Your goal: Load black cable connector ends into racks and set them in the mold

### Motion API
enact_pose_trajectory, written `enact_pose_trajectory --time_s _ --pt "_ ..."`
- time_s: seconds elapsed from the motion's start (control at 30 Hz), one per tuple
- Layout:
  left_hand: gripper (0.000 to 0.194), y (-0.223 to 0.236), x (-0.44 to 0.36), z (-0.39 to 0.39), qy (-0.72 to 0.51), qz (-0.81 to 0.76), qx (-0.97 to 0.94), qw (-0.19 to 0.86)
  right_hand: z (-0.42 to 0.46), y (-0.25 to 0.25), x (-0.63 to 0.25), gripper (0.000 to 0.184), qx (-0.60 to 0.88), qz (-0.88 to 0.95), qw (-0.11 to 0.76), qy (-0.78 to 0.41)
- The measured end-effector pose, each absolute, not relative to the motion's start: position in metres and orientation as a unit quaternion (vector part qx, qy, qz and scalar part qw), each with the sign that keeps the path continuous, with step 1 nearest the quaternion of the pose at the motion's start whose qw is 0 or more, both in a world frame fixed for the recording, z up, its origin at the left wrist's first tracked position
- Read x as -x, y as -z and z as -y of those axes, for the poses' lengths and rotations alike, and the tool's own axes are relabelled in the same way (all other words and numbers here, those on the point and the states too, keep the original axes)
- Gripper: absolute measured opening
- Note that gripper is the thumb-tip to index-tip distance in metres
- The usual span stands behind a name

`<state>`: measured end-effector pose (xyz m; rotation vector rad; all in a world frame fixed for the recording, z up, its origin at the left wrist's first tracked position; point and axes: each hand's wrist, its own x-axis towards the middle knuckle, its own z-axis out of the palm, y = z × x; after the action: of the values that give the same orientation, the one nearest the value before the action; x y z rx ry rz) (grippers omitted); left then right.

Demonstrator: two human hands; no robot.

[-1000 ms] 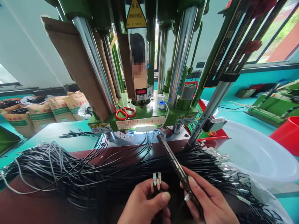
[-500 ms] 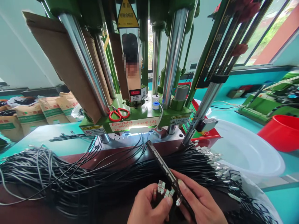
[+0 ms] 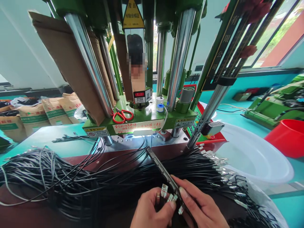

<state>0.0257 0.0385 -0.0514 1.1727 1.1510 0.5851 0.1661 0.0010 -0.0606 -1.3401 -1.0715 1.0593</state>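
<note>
In front of the green press (image 3: 140,117), our left hand (image 3: 154,207) is closed on a small cluster of silvery cable plugs (image 3: 164,191), pinched between thumb and fingers; our right hand (image 3: 199,199) grips a dark slotted bar (image 3: 162,169), the thumb pressed along its upper face; the bar slants, its far end pointing at the press and its near end between our two hands; the plugs sit just beside the bar, and we cannot tell whether any of them touches it; one more plug (image 3: 180,209) shows at the bar's near part, close to the right fingers.

Across the brown tabletop (image 3: 93,161) before the press we have a wide spread of black cables (image 3: 42,167), heaped at the press's left and lying with metal ends outward at its right; a few thin cables (image 3: 145,141) run into the lit gap under the press; on the press's ledge we see red-handled scissors (image 3: 122,116) and a blue-and-white tape roll (image 3: 160,108); a handwritten note (image 3: 137,126) is fixed to its front; left of the press stand brown paper sacks (image 3: 35,115); right of it are a white basin (image 3: 258,155) and a red bucket (image 3: 285,139).
</note>
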Motion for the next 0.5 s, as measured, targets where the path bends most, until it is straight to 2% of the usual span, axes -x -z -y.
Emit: enact_pose_trajectory --time_s 0.1,0.2,0.37,0.5 --pt "0.026 0.054 -0.025 -0.039 -0.256 -0.502 -0.523 0.639 -0.001 0.062 -0.164 0.035 0.559 0.461 0.539 -0.429" --pt "0.035 0.056 -0.021 -0.038 -0.241 -0.485 -0.504 0.672 0.001 0.061 -0.164 0.038 0.565 0.451 0.54 -0.432" --pt "0.054 0.056 -0.006 -0.043 -0.285 -0.438 -0.389 0.759 0.005 0.052 -0.176 0.044 0.577 0.332 0.538 -0.517" --pt "0.049 0.053 -0.007 -0.047 -0.284 -0.439 -0.406 0.75 0.007 0.045 -0.18 0.042 0.585 0.318 0.536 -0.519"
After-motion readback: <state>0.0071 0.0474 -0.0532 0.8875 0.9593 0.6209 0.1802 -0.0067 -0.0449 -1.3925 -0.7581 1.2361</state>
